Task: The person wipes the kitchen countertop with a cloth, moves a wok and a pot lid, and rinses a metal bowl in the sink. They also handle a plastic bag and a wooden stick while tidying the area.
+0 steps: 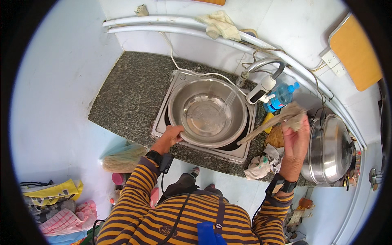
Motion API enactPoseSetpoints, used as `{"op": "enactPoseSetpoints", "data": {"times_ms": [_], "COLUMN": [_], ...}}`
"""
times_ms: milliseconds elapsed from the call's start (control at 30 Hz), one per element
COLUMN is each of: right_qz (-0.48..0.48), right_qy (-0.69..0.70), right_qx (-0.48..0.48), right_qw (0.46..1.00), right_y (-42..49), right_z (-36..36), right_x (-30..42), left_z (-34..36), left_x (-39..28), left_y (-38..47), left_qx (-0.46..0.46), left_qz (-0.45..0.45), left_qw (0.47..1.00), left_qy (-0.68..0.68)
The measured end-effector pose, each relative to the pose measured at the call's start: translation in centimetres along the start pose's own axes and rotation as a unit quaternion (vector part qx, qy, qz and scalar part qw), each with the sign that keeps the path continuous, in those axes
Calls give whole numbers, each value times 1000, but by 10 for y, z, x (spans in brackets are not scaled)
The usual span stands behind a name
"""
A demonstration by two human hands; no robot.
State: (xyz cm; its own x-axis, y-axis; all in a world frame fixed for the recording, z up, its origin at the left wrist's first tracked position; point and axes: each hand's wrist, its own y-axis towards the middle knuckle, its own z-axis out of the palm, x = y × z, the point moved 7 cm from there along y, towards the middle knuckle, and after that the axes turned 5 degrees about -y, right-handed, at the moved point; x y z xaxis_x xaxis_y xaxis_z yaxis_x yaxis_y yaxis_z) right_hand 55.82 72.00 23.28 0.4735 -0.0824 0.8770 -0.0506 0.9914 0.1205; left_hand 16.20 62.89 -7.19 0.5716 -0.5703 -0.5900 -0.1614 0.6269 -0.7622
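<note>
A round stainless steel basin (208, 142) sits in the sink (159, 125). Water (228, 102) runs from the faucet (260, 88) into it, and shallow clear water covers its bottom. My left hand (171, 134) grips the basin's near-left rim, with the thumb on top and the other fingers mostly hidden. To the right of the sink, my right hand (295, 131) holds up a brownish, limp cloth (275, 119). One end of the cloth trails down towards the sink's right edge.
Right of the sink are a blue bottle (278, 96), a yellow item (268, 121), crumpled cloths or paper (263, 163) and a large lidded steel pot (329, 150). A pale cloth (220, 26) hangs on the wall pipes (171, 29). A white cord (196, 73) crosses behind the basin.
</note>
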Motion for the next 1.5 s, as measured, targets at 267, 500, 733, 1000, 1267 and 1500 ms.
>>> {"op": "enactPoseSetpoints", "data": {"times_ms": [267,500,733,1000,1267,1500], "right_qz": [-106,-118,-28,-30,6,214], "right_qy": [69,-446,-374,-643,-720,-472], "right_qx": [114,166,41,183,413,290], "right_qw": [985,872,926,743,558,805], "right_y": [39,34,-11,-31,-21,-7], "right_z": [80,82,-24,-81,-72,-58], "right_x": [41,-53,-127,-223,-395,-395], "left_z": [4,14,12,12,1,-6], "left_x": [14,20,18,-14,-41,-39], "left_y": [10,12,6,6,-7,-13], "left_qx": [20,7,5,-21,-37,-72], "left_qz": [1,-7,5,25,42,48], "left_qw": [999,1000,1000,999,998,996], "left_qy": [30,26,4,-2,17,0]}}
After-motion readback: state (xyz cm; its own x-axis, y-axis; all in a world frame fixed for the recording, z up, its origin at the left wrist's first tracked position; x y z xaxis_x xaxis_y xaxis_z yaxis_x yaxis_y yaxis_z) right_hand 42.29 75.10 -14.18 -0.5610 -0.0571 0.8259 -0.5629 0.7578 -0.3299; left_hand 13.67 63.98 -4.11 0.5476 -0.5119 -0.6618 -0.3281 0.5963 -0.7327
